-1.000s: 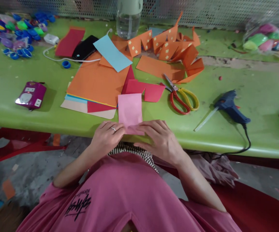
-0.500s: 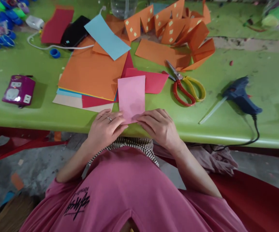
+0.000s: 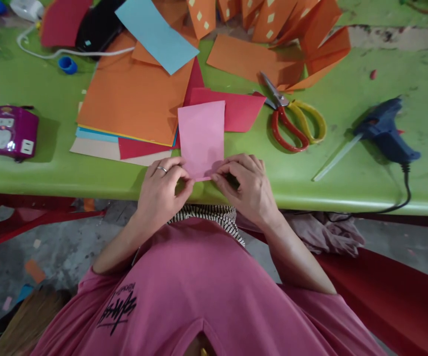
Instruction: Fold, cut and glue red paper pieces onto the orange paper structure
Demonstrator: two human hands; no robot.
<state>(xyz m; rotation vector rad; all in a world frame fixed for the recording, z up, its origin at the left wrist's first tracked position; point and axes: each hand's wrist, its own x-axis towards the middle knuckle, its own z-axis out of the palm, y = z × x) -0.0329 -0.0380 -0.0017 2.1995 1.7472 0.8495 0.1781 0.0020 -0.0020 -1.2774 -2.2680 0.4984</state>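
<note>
A small rectangle of pink paper point(image 3: 201, 136) lies at the front of the green table, its far end over the red paper. Its near edge is turned up in a narrow fold. My left hand point(image 3: 165, 185), with a ring on one finger, pinches the left end of that edge between thumb and fingers. At the right end, my right hand point(image 3: 245, 183) pinches the same edge. Just beyond are a stack of orange paper point(image 3: 135, 104) and a piece of red paper point(image 3: 241, 110). Scissors point(image 3: 291, 116) with red and yellow handles rest to the right.
A blue glue gun point(image 3: 386, 131) with a glue stick lies at the right, its cable over the front edge. At the left stands a purple power adapter point(image 3: 12, 132). Farther back are light blue paper point(image 3: 158, 34), a black object point(image 3: 98, 27) and folded orange strips point(image 3: 284, 20).
The pink paper's near edge now shows a narrow fold, and both hands have shifted slightly, thumbs at that edge. The view has tilted nearer, so table items appear higher and larger.
</note>
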